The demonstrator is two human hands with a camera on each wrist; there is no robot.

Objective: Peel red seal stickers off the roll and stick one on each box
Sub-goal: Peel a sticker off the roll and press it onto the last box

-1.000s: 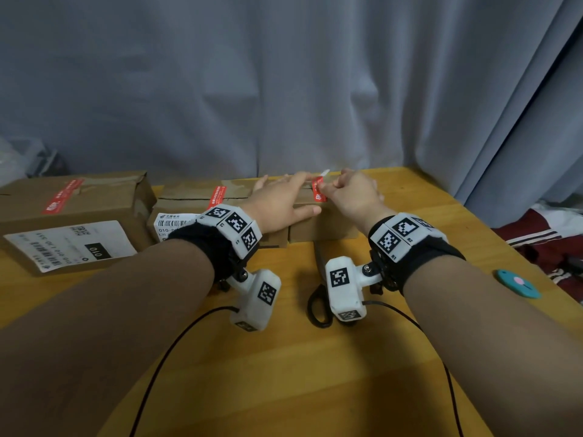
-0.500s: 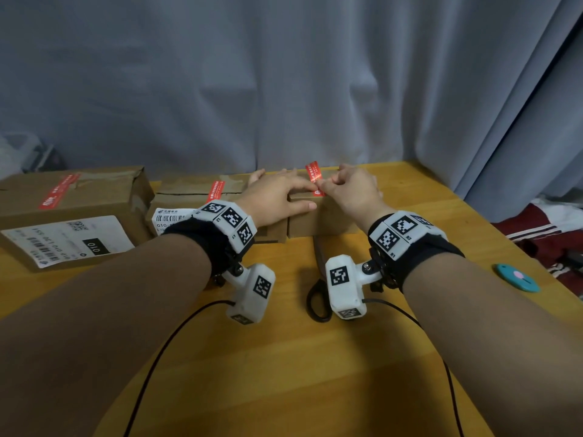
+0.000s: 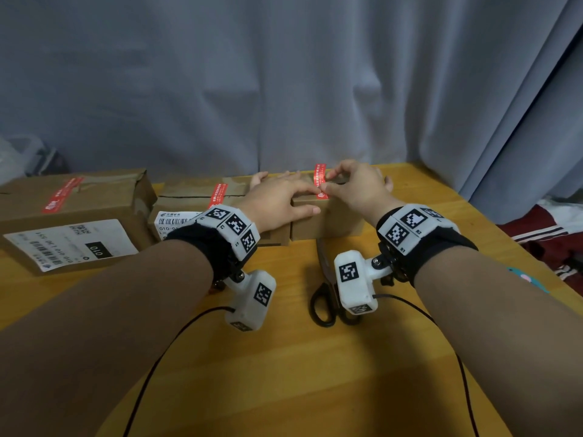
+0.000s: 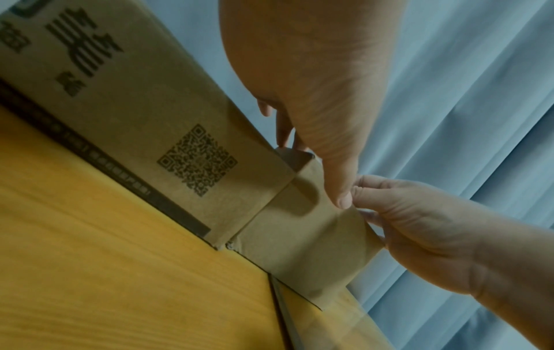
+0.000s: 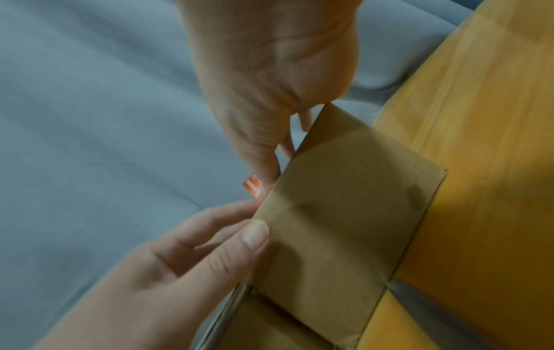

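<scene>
One red seal sticker (image 3: 321,181), lifted a moment ago, is now laid along the small brown cardboard box (image 3: 326,220), pinched by the right hand (image 3: 356,187) and pressed by the flat, uncurled left hand (image 3: 277,201), so this box is judged almost sealed.

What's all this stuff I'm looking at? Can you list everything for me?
Cardboard boxes: three, brown, in a row at the table's far side: large box left, middle box, small box right.
Seal stickers: three, red: one on the large box, one on the middle box, one going onto the small box.
Shipping labels: two, white, on the large and middle boxes.
Scissors: one, black-handled, near the small box.
Round disc: one, teal, right table edge.
Table: one, yellow wood.
Curtain: grey, behind.
Hands: left hand flat on the small box; right hand pinching the sticker.
</scene>
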